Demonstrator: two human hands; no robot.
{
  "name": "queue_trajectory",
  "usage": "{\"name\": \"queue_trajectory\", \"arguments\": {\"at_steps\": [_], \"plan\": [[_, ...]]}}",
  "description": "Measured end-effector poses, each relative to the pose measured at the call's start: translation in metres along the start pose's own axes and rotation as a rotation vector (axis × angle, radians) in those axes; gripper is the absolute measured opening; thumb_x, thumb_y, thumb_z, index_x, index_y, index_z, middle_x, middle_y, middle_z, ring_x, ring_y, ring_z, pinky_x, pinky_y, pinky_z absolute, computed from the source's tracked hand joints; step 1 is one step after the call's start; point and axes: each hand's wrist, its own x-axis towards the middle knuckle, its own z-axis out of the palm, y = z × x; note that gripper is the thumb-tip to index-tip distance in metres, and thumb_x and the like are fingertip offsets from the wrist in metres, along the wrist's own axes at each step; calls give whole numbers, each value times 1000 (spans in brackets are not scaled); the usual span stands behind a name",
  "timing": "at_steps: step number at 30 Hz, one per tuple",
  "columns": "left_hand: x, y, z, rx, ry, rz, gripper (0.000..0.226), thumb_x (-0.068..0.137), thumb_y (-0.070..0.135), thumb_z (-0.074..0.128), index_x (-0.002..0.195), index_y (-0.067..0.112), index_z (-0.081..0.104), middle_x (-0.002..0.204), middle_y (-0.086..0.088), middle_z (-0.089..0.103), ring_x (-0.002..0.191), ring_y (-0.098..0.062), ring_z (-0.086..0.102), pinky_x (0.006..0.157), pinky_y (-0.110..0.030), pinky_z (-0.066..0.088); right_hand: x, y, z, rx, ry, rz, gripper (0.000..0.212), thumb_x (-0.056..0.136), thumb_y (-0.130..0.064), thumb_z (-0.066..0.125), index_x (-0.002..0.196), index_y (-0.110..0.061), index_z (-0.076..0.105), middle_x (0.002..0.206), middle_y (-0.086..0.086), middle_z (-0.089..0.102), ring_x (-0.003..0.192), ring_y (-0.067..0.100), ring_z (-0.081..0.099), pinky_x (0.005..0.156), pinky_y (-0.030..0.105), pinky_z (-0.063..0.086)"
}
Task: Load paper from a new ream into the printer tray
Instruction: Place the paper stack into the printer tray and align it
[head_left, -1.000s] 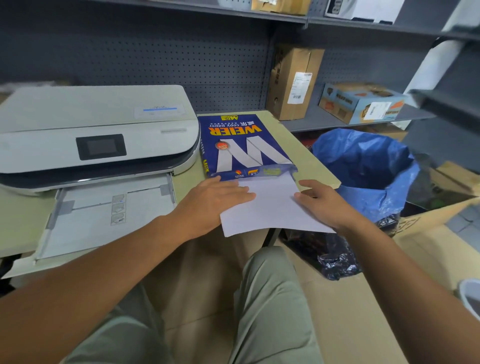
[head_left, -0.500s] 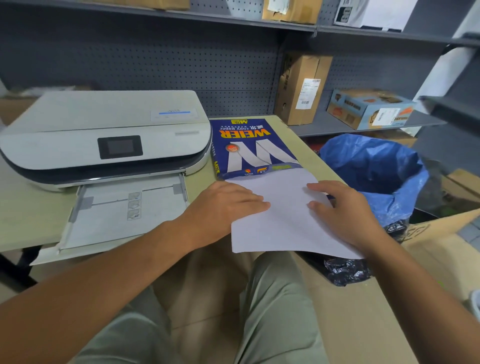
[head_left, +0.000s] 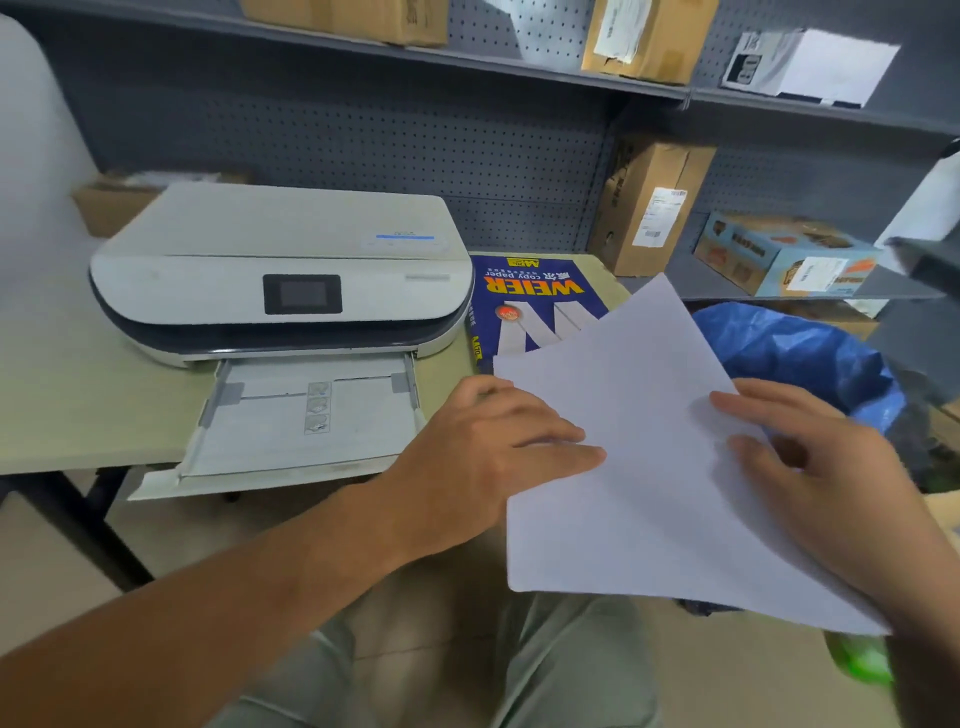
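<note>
Both hands are on the paper here. The left hand (head_left: 498, 457) lies with fingers stretched flat across the top of the white sheets (head_left: 639, 457) at their left edge, and the right hand (head_left: 810, 478) grips the right edge, fingers spread on top. The sheets are fanned apart, one corner poking up toward the shelves, and they are held up in the air, clear of the tabletop (head_left: 67, 405), over the person's lap.

Behind them lies the blue ream wrapper (head_left: 524, 306), flat on the tabletop just right of the printer (head_left: 280, 275); the sheets cover its near end, so whether more paper sits inside cannot be told from here.

The printer tray (head_left: 306, 421) is pulled out toward the camera, overhanging the tabletop edge. Its floor shows bare pale plastic with a strip of small printed icons down the middle and grey guides at the sides; no sheets lie in it.

Off to the right, a bin lined with a blue bag (head_left: 800, 353) stands on the floor, mouth open, its inside hidden behind the paper and the hand. Cardboard boxes (head_left: 649, 208) stand closed on the grey shelves.
</note>
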Motion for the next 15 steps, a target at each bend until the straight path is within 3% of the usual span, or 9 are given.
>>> {"name": "queue_trajectory", "arguments": {"at_steps": [2, 5, 7, 13, 15], "plan": [[-2, 7, -5, -7, 42, -18, 37, 97, 12, 65, 130, 29, 68, 128, 4, 70, 115, -23, 63, 101, -46, 39, 1, -1, -5, 48, 44, -8, 50, 86, -6, 65, 111, -49, 65, 126, -32, 57, 78, -2, 58, 81, 11, 43], [-2, 13, -19, 6, 108, -25, 37, 97, 8, 63, 128, 27, 70, 127, 1, 70, 115, -25, 63, 99, -49, 39, 6, 4, -5, 111, 68, -17, 45, 88, -13, 60, 114, -50, 67, 136, -26, 55, 98, 10, 63, 94, 33, 50], [-4, 10, -28, 41, 125, -36, 38, 98, 6, 61, 127, 27, 70, 126, 1, 70, 116, -25, 63, 100, -50, 39, 10, 1, -1, 126, 76, -17, 45, 90, -15, 57, 117, -51, 65, 140, -24, 53, 104, 14, 64, 93, 41, 50], [-29, -14, -49, 96, 85, -145, 33, 95, 13, 68, 125, 27, 72, 129, 0, 69, 116, -26, 63, 102, -50, 38, 21, -34, 35, 199, 84, -62, 42, 89, -16, 60, 115, -48, 66, 138, -28, 53, 104, 4, 61, 97, 39, 49], [-45, -21, -55, 98, 45, -219, 31, 93, 25, 74, 124, 27, 73, 131, -1, 68, 119, -26, 62, 103, -49, 38, 25, -51, 54, 226, 46, -79, 40, 89, -19, 60, 115, -50, 66, 139, -32, 51, 99, 8, 62, 92, 26, 49]]}}
